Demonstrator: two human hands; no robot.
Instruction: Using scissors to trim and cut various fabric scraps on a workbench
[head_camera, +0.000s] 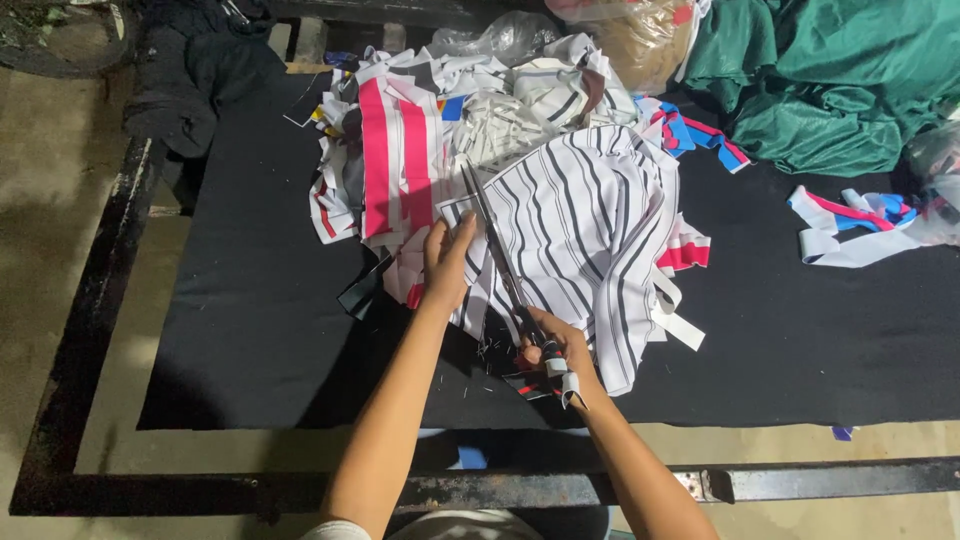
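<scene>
Right hand (553, 352) grip on scissors (497, 250), left hand (447, 262) on striped fabric (590, 220)

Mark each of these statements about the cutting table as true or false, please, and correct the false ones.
1. The right hand holds a pair of scissors. True.
2. The left hand is lifted away from the cloth. False: it lies flat on the white fabric with dark stripes, beside the blades.
3. The table surface is covered in black. True.
4. The green cloth lies directly under the scissors. False: it is bundled at the far right corner of the table, away from the hands.
5. A piece with pink and white bands lies left of the striped fabric. True.
</scene>
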